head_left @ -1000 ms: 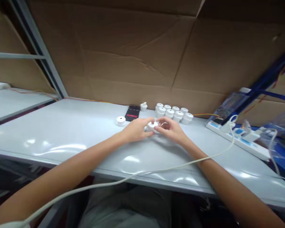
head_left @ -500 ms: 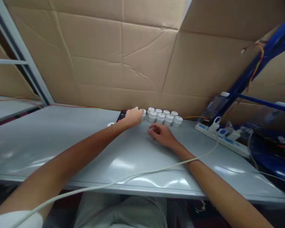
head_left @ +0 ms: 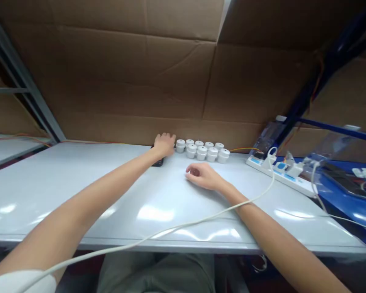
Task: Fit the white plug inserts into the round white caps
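My left hand reaches to the back of the table, over a black, phone-like device that it partly covers. Its fingers look spread, though their tips are hidden; I see nothing held in it. Just to its right stand several white, round, capped pieces in two rows, among them a back-row piece and a front-row piece. My right hand rests on the table in front of these rows. Its fingers are loosely curled, with a gap between thumb and forefinger and nothing visible inside.
A white power strip with plugs lies at the right, beside blue frame parts. A white cable crosses in front of me and over my right forearm. Cardboard lines the back of the grey table.
My left hand has shifted slightly left, away from the white pieces and onto the black device. The white disc beside the device no longer shows. My right hand has barely moved.
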`<state>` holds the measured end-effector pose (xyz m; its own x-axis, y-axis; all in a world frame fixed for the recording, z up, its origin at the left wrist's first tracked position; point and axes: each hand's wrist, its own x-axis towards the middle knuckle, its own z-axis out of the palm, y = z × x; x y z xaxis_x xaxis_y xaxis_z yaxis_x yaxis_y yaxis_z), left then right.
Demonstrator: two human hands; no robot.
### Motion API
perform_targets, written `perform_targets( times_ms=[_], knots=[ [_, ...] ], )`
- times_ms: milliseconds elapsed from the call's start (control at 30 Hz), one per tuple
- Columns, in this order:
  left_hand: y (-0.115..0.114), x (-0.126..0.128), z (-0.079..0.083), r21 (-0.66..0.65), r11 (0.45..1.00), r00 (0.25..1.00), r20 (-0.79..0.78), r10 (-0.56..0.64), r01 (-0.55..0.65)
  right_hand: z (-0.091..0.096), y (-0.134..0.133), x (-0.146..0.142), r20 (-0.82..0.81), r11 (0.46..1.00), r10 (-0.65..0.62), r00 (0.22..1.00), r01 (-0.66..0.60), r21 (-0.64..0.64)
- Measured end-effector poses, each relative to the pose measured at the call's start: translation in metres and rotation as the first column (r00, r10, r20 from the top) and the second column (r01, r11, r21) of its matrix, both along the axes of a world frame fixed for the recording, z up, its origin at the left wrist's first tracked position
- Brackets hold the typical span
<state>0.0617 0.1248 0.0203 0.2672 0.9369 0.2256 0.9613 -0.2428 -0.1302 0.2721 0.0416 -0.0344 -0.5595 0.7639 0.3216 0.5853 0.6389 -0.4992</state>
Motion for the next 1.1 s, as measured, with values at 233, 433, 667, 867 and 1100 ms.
perform_targets(
  times_ms=[233,433,667,867,1100],
  knots=[
    [-0.023,-0.013,0.002,-0.005,0.994,0.994,0.008,-0.109,0.109,-0.002,0.001,-0.001,-0.033,0.998,-0.051,0.998,0.052,0.023],
    [-0.095,-0.015,-0.006,-0.099,0.907,0.887,0.274,-0.371,0.410,-0.005,0.001,-0.005,-0.190,0.999,-0.030,0.981,0.038,0.038],
    [-0.119,-0.063,-0.017,-0.012,0.924,0.887,0.284,-0.364,0.383,0.001,-0.006,-0.010,-0.119,1.000,-0.005,0.993,0.001,-0.028],
    [-0.096,-0.118,-0.026,-0.018,0.998,0.927,0.369,0.065,-0.063,0.002,-0.011,-0.011,-0.082,0.995,-0.005,0.997,-0.003,-0.098],
    [-0.117,-0.086,-0.030,-0.156,0.941,0.736,0.665,-0.124,0.299,0.000,-0.020,-0.022,-0.151,0.968,0.081,0.985,-0.113,-0.222]
  ],
)
